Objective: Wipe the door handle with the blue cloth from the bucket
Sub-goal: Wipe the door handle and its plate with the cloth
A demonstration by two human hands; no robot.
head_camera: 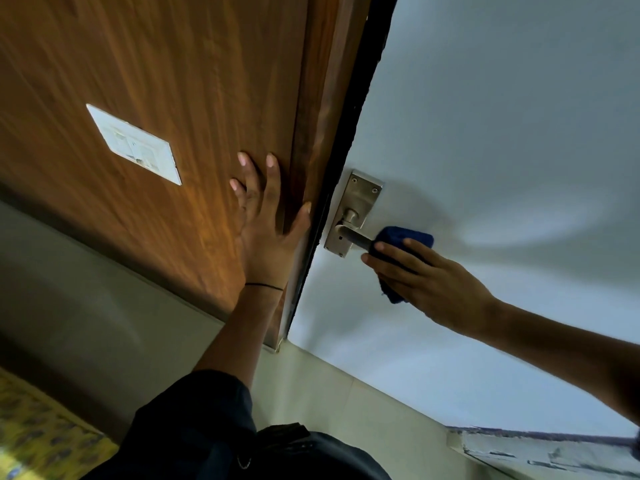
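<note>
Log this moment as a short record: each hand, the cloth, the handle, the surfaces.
left hand: open, flat against the wooden panel beside the door edge
right hand: closed on the blue cloth
blue cloth: wrapped over the outer end of the door handle
door handle: metal lever on a screwed plate, inner part bare
door: pale, plain
other: white switch plate on the wooden panel

1. The handle's (356, 238) outer end is hidden inside the cloth (403, 237).
2. Much of the cloth is covered by the right hand (426, 282), below the handle.
3. The switch plate (135, 144), left of the handle, is too blurred to read.
4. The right forearm is cut by the frame's right edge.
</note>
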